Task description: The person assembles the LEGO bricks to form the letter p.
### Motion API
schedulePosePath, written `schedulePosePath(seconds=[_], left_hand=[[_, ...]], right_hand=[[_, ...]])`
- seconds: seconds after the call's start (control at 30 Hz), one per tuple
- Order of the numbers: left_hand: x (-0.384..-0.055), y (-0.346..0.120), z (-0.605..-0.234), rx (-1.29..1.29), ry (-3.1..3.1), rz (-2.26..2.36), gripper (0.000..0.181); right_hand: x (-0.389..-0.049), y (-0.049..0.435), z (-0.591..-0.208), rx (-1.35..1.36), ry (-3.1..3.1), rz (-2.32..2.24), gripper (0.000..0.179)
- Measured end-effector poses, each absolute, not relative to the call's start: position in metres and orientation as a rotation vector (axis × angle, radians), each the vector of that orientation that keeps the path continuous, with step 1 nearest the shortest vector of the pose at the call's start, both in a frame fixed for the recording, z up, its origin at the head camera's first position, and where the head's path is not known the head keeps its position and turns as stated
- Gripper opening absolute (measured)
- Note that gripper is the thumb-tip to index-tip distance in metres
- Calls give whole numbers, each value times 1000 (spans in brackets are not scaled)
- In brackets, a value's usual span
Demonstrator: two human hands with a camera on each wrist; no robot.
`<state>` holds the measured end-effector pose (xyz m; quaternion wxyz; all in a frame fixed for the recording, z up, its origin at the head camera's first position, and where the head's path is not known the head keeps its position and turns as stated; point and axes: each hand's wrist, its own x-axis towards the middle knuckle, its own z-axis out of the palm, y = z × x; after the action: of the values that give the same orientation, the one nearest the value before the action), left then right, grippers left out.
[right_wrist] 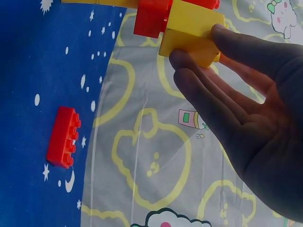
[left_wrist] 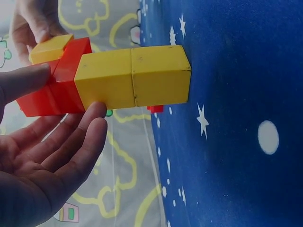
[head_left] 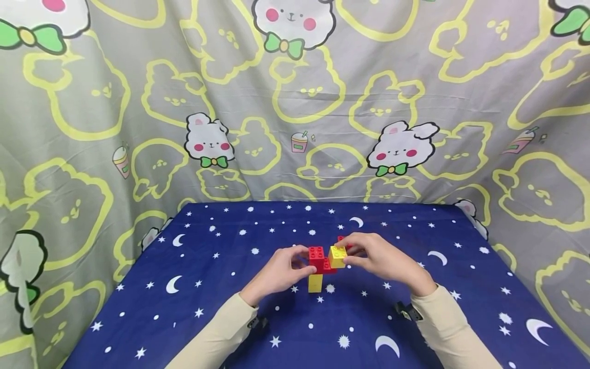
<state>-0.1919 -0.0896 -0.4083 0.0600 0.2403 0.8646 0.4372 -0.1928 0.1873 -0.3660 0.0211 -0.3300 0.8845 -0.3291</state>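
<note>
A small toy-block tower stands on the blue cloth. Its base is two stacked yellow blocks [left_wrist: 161, 75], with a longer red brick [head_left: 328, 265] lying across them and a square red block [head_left: 316, 253] on top at the left. My left hand [head_left: 281, 269] holds that red block, thumb on the near face and fingers on the far side. Between thumb and fingertips, my right hand [head_left: 382, 259] pinches another yellow block [right_wrist: 191, 35]. This block is tilted, right at the red brick's right end, and overlaps it in the head view.
Behind my right hand, a loose red brick [right_wrist: 61, 137] lies on the table, mostly hidden in the head view. The table wears a navy cloth [head_left: 239, 220] with stars and moons. A patterned grey curtain [head_left: 276, 174] hangs around the back and sides.
</note>
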Motion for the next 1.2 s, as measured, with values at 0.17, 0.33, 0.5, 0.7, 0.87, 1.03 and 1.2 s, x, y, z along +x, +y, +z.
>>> schedulePosePath(seconds=[0.17,0.33,0.5,0.7,0.87,1.03,1.2], left_hand=[[-192,-89,-409,722,2621,1313,40],[-192,-89,-409,720,2626,1311,40],[-192,-89,-409,728,2621,1313,40],[-192,-90,-409,720,2622,1315,40],[-191,-89,-409,722,2630,1313,40],[-192,-89,-410,717,2637,1310,41],[-192,-90,-410,719,2639,1309,42]], right_hand=[[-195,189,-367,-1021,2741,-1013,37],[-195,189,-367,-1016,2761,-989,36],[-193,187,-366,-1006,2780,-972,35],[-191,183,-365,-1019,2804,-944,35],[-192,184,-365,-1035,2800,-946,34],[-192,184,-366,-1013,2789,-963,35],[-192,184,-367,-998,2792,-966,34]])
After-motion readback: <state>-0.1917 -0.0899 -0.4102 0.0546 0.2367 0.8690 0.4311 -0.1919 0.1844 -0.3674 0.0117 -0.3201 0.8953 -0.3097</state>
